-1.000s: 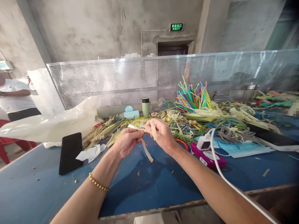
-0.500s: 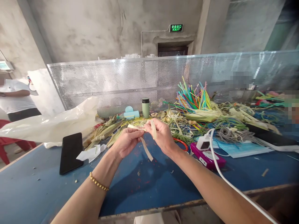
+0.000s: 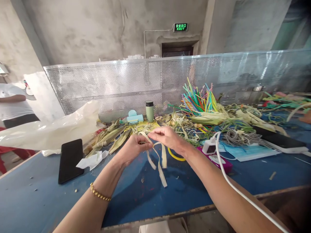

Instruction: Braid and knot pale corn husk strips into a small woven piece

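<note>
The left hand point(image 3: 132, 149) pinches pale corn-husk strips point(image 3: 162, 177); I cannot tell whether the right hand point(image 3: 170, 139), just beside it, grips too. More ends now dangle below both, seemingly freed for handling.

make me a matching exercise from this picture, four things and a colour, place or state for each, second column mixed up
1. pale strips
2. smartphone
3. beaded bracelet
4. lidded bottle

A. gold-coloured
B. upright before the perforated panel
C. dangling below the left hand
D. flat on the blue tabletop

Pairs: 1-C, 2-D, 3-A, 4-B.
</note>
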A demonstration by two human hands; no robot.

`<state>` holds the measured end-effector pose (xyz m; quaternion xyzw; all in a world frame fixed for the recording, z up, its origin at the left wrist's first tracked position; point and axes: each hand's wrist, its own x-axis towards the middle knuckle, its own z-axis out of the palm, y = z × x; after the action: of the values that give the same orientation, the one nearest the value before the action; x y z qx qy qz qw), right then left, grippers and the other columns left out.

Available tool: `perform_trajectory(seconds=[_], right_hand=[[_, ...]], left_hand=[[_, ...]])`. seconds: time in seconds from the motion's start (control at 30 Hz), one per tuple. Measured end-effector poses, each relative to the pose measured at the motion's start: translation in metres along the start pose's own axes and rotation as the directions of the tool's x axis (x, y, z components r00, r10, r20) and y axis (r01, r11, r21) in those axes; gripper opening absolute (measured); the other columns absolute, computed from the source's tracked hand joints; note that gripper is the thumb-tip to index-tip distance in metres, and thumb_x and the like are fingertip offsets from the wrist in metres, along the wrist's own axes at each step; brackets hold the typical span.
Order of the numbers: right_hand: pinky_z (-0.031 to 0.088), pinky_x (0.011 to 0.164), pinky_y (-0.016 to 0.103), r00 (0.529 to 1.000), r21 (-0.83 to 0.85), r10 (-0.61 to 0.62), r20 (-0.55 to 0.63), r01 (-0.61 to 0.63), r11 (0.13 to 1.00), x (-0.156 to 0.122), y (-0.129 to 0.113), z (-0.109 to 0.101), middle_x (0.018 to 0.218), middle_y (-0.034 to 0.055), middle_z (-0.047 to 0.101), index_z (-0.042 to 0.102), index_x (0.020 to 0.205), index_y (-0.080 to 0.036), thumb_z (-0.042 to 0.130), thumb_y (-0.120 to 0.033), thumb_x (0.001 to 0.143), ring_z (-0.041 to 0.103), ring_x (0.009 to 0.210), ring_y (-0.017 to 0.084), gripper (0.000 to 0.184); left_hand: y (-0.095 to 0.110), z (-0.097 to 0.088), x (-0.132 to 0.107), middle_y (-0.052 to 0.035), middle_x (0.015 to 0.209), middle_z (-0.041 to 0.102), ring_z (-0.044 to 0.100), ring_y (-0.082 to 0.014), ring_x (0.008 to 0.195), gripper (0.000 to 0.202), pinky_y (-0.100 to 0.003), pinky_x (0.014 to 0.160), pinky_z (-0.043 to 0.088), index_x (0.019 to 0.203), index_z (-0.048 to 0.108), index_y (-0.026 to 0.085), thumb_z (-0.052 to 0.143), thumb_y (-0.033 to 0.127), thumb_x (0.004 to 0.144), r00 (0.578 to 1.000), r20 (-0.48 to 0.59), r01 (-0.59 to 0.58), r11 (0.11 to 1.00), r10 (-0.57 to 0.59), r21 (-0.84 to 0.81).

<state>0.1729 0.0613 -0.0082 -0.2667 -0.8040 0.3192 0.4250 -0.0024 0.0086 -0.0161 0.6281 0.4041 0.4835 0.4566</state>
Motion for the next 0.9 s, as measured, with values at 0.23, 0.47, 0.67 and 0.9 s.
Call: perform_trajectory(seconds=[0.23,0.47,0.67,0.9], right_hand=[[0.041,0.057,0.024,0.999,0.101,0.04,0.014,-0.041,0.994,-0.002,-0.006,0.007,0.067,0.0002,0.061,0.066,0.072,-0.013,0.072,-0.03,0.075,0.053,0.061,0.01,0.018],[0.04,0.057,0.024,0.995,0.189,0.059,-0.077,-0.043,0.981,-0.004,-0.01,0.016,0.067,-0.0005,0.059,0.064,0.074,-0.014,0.068,-0.031,0.078,0.05,0.061,0.01,0.018],[0.041,0.054,0.024,0.984,0.299,0.089,-0.155,-0.039,0.953,-0.004,-0.01,0.029,0.065,-0.0014,0.056,0.061,0.075,-0.015,0.069,-0.035,0.077,0.048,0.057,0.01,0.021],[0.043,0.058,0.024,0.98,0.267,0.047,-0.195,0.007,0.964,-0.006,-0.011,0.035,0.068,0.0004,0.059,0.061,0.075,-0.015,0.067,-0.034,0.079,0.052,0.062,0.011,0.02]], left_hand=[[-0.007,-0.004,0.002,-0.0044,0.067,0.066,0.049,-0.0118,0.063,0.016,-0.028,0.064,0.037,0.071,0.077,0.013,0.08,0.029,0.067,0.999,0.031,0.036,0.998,-0.034,-0.048],[-0.009,-0.005,0.003,-0.0062,0.07,0.067,0.052,-0.011,0.062,0.022,-0.027,0.064,0.04,0.073,0.077,0.012,0.083,0.03,0.065,0.995,0.07,0.086,0.964,-0.071,-0.251],[-0.005,-0.004,0.001,-0.0066,0.07,0.067,0.055,-0.0122,0.064,0.021,-0.028,0.066,0.043,0.074,0.077,0.012,0.084,0.029,0.065,0.995,0.071,0.089,0.957,-0.072,-0.276],[-0.003,-0.005,0.001,-0.0043,0.065,0.064,0.048,-0.0103,0.061,0.018,-0.026,0.062,0.038,0.068,0.076,0.013,0.083,0.029,0.064,0.996,0.078,0.062,0.981,-0.048,-0.183]])
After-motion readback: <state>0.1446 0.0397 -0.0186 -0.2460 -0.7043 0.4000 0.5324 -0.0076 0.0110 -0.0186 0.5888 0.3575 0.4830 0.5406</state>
